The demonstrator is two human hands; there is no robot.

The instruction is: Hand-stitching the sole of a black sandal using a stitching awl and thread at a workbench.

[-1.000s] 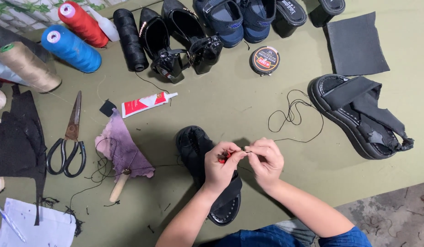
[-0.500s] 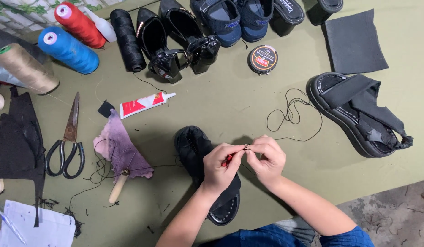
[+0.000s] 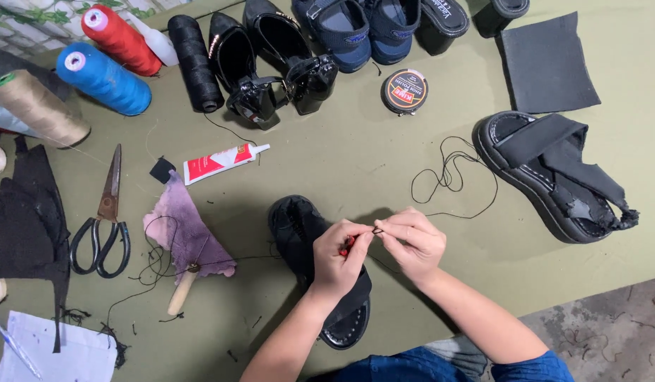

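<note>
My left hand [image 3: 339, 256] pinches a small red-handled needle tool above a black sandal [image 3: 299, 233] lying on the green table cover. My right hand [image 3: 411, 242] meets it fingertip to fingertip and pinches the end of a black thread [image 3: 451, 177]. The thread trails right from my fingers and loops loosely toward a second black sandal [image 3: 554, 173] with a torn strap. Both hands hover just over the near sandal's middle, hiding part of it.
Scissors [image 3: 101, 219] and a purple rag on a wooden-handled tool [image 3: 186, 237] lie left. A glue tube [image 3: 221, 161], a round polish tin [image 3: 404, 90], thread cones [image 3: 105, 81], black heels [image 3: 271, 64], blue sandals and black fabric pieces line the back. The table edge runs at lower right.
The hands have stayed together over the sandal, with only small finger shifts at the thread end. The view moved slightly.
</note>
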